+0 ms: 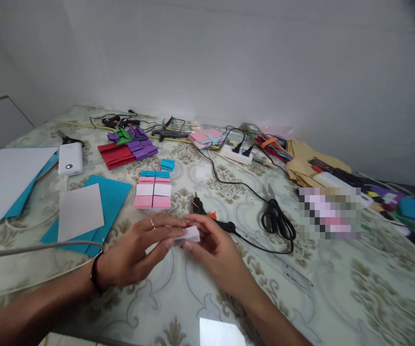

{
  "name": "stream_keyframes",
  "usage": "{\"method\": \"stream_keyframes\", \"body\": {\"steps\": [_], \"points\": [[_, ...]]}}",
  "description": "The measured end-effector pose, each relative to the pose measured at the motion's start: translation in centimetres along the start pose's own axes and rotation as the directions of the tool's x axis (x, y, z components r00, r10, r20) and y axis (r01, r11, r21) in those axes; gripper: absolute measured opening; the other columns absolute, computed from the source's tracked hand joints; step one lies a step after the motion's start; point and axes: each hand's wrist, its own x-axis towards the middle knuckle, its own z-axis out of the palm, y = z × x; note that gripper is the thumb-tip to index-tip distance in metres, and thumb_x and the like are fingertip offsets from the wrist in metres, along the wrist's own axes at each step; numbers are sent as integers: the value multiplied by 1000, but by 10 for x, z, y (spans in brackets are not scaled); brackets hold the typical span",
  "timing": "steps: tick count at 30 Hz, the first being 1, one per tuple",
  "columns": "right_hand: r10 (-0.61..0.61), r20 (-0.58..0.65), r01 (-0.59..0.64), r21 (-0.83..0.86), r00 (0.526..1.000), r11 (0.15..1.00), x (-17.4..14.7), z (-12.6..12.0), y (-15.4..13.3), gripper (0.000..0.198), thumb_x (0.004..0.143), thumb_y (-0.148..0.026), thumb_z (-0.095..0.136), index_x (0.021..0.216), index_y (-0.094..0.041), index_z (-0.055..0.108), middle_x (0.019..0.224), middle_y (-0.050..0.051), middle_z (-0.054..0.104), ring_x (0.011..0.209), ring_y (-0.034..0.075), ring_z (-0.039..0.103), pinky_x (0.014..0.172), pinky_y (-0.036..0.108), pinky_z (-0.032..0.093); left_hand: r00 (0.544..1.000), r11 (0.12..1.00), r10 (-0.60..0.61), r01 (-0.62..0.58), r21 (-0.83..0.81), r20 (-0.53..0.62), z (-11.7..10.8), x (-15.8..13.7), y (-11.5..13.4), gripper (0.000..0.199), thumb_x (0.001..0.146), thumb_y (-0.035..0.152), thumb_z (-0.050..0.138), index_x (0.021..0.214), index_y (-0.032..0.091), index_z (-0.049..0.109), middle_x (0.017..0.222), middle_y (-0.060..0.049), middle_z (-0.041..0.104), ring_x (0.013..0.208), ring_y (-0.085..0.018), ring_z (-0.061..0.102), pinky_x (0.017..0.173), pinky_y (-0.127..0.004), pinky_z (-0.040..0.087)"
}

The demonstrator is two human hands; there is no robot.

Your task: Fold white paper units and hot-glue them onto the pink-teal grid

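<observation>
Between both hands is a small folded piece of white paper [192, 234], a little above the table. My left hand [138, 247], with a ring and a dark wristband, has its fingers pressed over the paper's left part. My right hand [218, 250] pinches the right end with thumb and fingers. Just beyond them lie folded pink, white and blue paper pieces [153, 190] in two columns, with a small blue folded piece [167, 165] above. A black and orange glue gun [203, 209] rests right behind my right hand.
Black scissors [275, 216] and a clear ruler [290, 274] lie to the right. Blue sheets [117, 197] and a white power bank [70, 158] are at the left. A power strip [236, 154] with cords and red folded paper [115, 156] lie farther back. White paper [220, 332] sits at the front edge.
</observation>
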Motion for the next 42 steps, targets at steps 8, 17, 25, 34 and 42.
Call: {"method": "stream_keyframes", "body": {"steps": [8, 17, 25, 34, 42], "points": [[7, 38, -9, 63, 999, 998, -2, 4, -6, 46, 87, -37, 83, 127, -30, 63, 121, 5, 75, 111, 22, 72, 98, 37, 59, 995, 1000, 11, -13, -27, -99, 7, -1, -8, 28, 100, 11, 65, 121, 25, 77, 114, -8, 76, 105, -20, 74, 92, -32, 63], [11, 82, -13, 30, 997, 999, -1, 4, -7, 26, 93, -39, 75, 114, -26, 66, 115, 5, 74, 105, 22, 72, 90, 34, 58, 987, 990, -121, 112, -90, -108, 7, 2, -8, 14, 96, 11, 70, 102, 22, 78, 102, -5, 74, 93, -16, 72, 85, -28, 60], [-98, 91, 120, -282, 991, 952, 6, -2, -5, 10, 96, -20, 68, 88, -23, 74, 106, 5, 76, 101, 21, 71, 94, 35, 54, 979, 979, -204, 204, 2, 9, 5, 1, -14, 20, 95, 13, 67, 112, 22, 73, 97, -1, 75, 80, -14, 70, 76, -26, 57], [-298, 229, 376, -610, 926, 697, 6, -1, 15, 11, 93, -6, 74, 93, -17, 74, 93, 6, 71, 91, 22, 68, 85, 34, 54, 960, 968, -212, 181, 176, 181, 14, -5, -24, 15, 94, 9, 61, 88, 19, 70, 83, -1, 72, 77, -17, 66, 74, -27, 48], [-158, 273, 312, -737, 949, 600, 8, 2, 24, 17, 89, 0, 75, 81, -15, 73, 82, 4, 73, 78, 20, 70, 72, 29, 51, 912, 938, -303, 234, 256, 277, 20, -6, -31, 17, 94, 8, 60, 82, 18, 65, 79, -2, 67, 74, -18, 63, 70, -28, 43]]}}
